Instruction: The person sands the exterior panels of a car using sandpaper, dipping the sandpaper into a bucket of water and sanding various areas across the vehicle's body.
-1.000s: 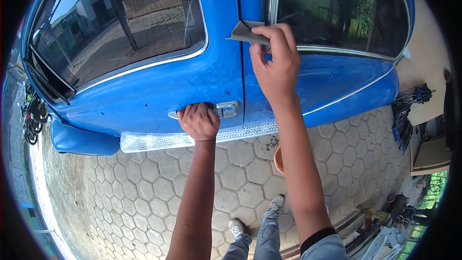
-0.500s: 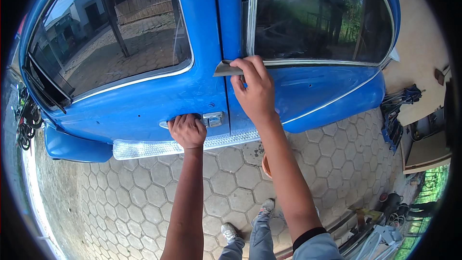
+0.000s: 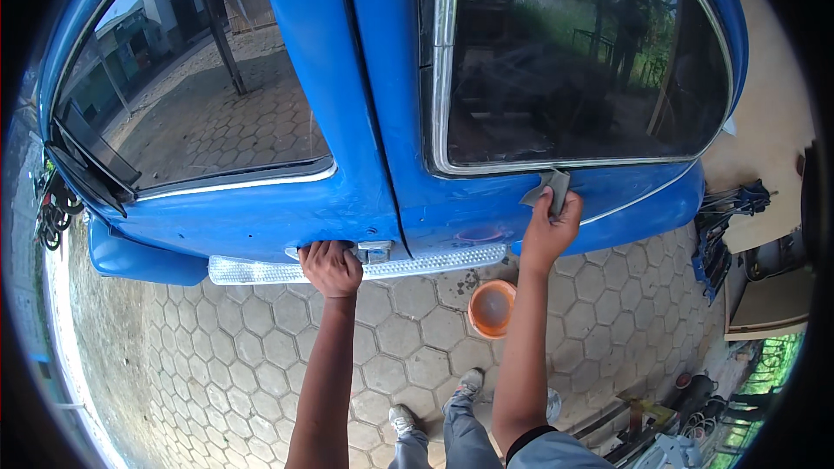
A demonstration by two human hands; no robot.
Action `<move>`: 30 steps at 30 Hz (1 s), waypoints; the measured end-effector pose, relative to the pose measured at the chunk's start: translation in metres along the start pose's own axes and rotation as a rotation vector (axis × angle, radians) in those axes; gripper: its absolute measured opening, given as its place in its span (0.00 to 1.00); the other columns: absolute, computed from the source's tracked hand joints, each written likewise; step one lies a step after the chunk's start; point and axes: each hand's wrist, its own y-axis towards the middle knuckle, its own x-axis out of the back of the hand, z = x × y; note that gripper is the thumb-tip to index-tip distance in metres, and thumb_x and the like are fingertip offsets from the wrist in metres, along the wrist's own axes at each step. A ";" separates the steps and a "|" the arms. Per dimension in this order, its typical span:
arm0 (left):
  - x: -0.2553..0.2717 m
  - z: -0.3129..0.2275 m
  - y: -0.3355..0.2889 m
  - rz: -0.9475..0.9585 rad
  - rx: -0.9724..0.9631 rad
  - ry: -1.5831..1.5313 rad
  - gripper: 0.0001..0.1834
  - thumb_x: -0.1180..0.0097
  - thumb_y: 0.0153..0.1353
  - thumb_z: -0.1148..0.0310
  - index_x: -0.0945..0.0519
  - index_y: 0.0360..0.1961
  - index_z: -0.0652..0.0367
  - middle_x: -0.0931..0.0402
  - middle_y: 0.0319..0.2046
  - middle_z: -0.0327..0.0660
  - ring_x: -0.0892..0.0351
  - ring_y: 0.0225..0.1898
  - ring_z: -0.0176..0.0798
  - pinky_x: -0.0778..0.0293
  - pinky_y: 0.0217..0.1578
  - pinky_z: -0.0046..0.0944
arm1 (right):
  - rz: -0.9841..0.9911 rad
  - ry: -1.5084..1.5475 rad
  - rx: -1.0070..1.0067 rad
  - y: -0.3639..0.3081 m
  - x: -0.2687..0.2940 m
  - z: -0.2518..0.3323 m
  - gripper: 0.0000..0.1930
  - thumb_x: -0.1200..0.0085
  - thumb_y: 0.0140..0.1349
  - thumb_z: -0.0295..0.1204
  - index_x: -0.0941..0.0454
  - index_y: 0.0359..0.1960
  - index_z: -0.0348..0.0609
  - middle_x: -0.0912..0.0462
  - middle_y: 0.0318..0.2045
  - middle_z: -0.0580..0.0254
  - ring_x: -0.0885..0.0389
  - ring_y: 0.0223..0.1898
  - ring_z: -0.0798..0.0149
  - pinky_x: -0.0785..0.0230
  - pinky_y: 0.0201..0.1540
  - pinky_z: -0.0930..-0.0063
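A blue car's side stands before me, its door (image 3: 208, 217) on the left and its rear panel (image 3: 452, 208) on the right, with a dark seam between them. My left hand (image 3: 331, 267) is closed around the chrome door handle (image 3: 375, 252), its fingers partly hidden. My right hand (image 3: 552, 224) pinches a folded grey piece of sandpaper (image 3: 557, 191) between thumb and fingers. The sandpaper is at the blue panel just under the chrome trim of the rear window (image 3: 591, 61); whether it presses on the paint I cannot tell.
A silvery textured running board (image 3: 261, 271) runs below the door. An orange bowl (image 3: 493, 308) sits on the hexagonal paving (image 3: 408, 330) near my feet. A blue metal rack of tools (image 3: 714, 247), a wooden cabinet (image 3: 769, 300) and scattered hardware (image 3: 695, 408) lie to the right.
My right hand has moved right with the sandpaper, from beside the door seam to below the rear window. My left hand stays on the handle. The orange bowl now shows more fully.
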 end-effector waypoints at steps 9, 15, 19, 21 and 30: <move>-0.002 0.008 -0.006 0.021 0.003 0.056 0.09 0.54 0.49 0.69 0.25 0.16 0.54 0.22 0.21 0.41 0.26 0.27 0.48 0.36 0.36 0.46 | 0.578 0.253 0.466 -0.065 -0.055 0.054 0.14 0.39 0.50 0.16 0.20 0.39 0.41 0.23 0.36 0.57 0.18 0.32 0.55 0.26 0.31 0.64; -0.006 0.002 -0.007 0.007 0.029 0.050 0.07 0.54 0.48 0.70 0.26 0.16 0.54 0.24 0.20 0.41 0.28 0.25 0.48 0.37 0.34 0.46 | 0.055 0.242 -0.226 0.009 0.006 -0.015 0.06 0.44 0.66 0.24 0.25 0.43 0.39 0.21 0.33 0.66 0.25 0.29 0.74 0.32 0.30 0.79; -0.006 0.002 -0.003 -0.035 0.008 0.025 0.06 0.53 0.46 0.71 0.27 0.16 0.54 0.25 0.19 0.41 0.29 0.25 0.47 0.39 0.33 0.46 | 0.035 0.319 -0.241 -0.013 -0.013 0.005 0.05 0.45 0.67 0.25 0.28 0.40 0.38 0.23 0.30 0.69 0.30 0.26 0.78 0.36 0.27 0.82; -0.001 0.006 -0.004 -0.015 0.014 0.043 0.06 0.53 0.46 0.71 0.27 0.16 0.54 0.25 0.20 0.41 0.28 0.26 0.48 0.38 0.33 0.46 | 0.205 0.279 0.011 -0.049 -0.035 0.037 0.05 0.43 0.62 0.20 0.25 0.38 0.39 0.22 0.29 0.66 0.27 0.24 0.73 0.34 0.27 0.79; 0.004 0.009 -0.005 -0.015 0.015 0.046 0.07 0.54 0.48 0.71 0.26 0.16 0.55 0.24 0.20 0.42 0.27 0.26 0.48 0.36 0.35 0.47 | 0.279 0.059 0.330 -0.022 -0.013 0.016 0.07 0.41 0.59 0.17 0.22 0.39 0.40 0.22 0.31 0.61 0.22 0.27 0.67 0.30 0.27 0.76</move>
